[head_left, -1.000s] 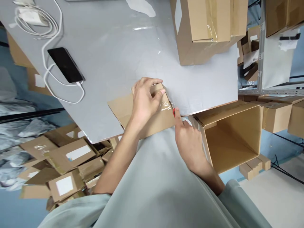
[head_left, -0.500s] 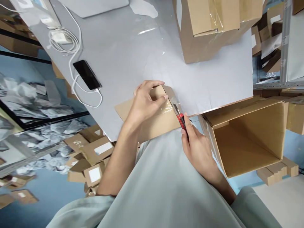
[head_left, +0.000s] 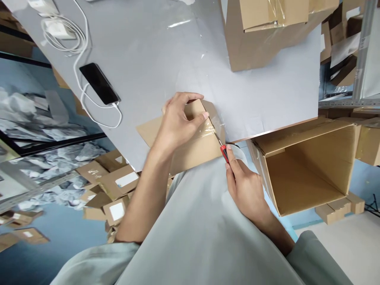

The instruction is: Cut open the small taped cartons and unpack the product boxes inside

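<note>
A small cardboard box (head_left: pixel 196 152) with clear tape across one edge lies at the table's near edge, one flap spread out to the left. My left hand (head_left: pixel 181 120) grips its upper part, thumb on the near face and fingers over the far edge. In my right hand (head_left: pixel 245 184) is a red and black utility knife (head_left: pixel 224 152). Its blade meets the box's right edge just below the tape; how deep the tip goes is hidden.
On the grey table (head_left: pixel 142 75) lie a black phone (head_left: pixel 100 84) and a coiled white cable (head_left: pixel 77 37). A larger taped carton (head_left: pixel 255 47) stands at the back right. An open carton (head_left: pixel 311 170) sits beside the table's right edge. Shelves with packages flank both sides.
The knife blade has come against the box's edge, where before more of the blade showed beside it. The view has shifted slightly, and my left hand keeps its hold.
</note>
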`<state>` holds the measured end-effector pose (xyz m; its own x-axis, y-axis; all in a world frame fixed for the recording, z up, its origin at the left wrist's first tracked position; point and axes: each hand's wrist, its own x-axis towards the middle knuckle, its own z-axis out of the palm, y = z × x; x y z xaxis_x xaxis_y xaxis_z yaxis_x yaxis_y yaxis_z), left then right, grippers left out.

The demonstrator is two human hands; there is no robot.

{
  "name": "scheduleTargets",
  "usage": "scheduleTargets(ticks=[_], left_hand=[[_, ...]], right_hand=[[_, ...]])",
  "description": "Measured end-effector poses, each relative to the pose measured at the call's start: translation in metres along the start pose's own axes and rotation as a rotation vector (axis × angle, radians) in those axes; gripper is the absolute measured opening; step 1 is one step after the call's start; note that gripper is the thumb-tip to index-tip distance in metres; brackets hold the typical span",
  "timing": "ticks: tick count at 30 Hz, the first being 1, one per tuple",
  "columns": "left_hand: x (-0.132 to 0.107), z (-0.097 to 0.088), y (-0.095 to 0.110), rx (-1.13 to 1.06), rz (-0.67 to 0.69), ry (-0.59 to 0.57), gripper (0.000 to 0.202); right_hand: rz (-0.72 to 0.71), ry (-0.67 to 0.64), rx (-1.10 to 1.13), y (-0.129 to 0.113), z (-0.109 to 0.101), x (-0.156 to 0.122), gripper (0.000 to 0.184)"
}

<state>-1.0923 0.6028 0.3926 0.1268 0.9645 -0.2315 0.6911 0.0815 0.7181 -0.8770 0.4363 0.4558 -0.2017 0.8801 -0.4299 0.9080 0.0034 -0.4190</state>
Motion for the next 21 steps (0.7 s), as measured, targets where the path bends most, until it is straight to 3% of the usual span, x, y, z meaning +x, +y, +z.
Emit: scheduleTargets(ticks=[7, 15, 21], left_hand=[[-0.002, 0.002, 0.005, -0.032, -0.006, -0.001, 0.04], [-0.005, 0.003, 0.007, -0.077, 0.002, -0.002, 0.038], [-0.007, 0.005, 0.009, -0.131, 0.02, 0.011, 0.036]], right_hand=[[0.106, 0.049, -0.171, -0.013, 0.016, 0.005, 0.087], [0.229, -0.059, -0.161, -0.026, 0.017, 0.005, 0.083], [0.301, 0.009, -0.223, -0.042, 0.02, 0.005, 0.076]])
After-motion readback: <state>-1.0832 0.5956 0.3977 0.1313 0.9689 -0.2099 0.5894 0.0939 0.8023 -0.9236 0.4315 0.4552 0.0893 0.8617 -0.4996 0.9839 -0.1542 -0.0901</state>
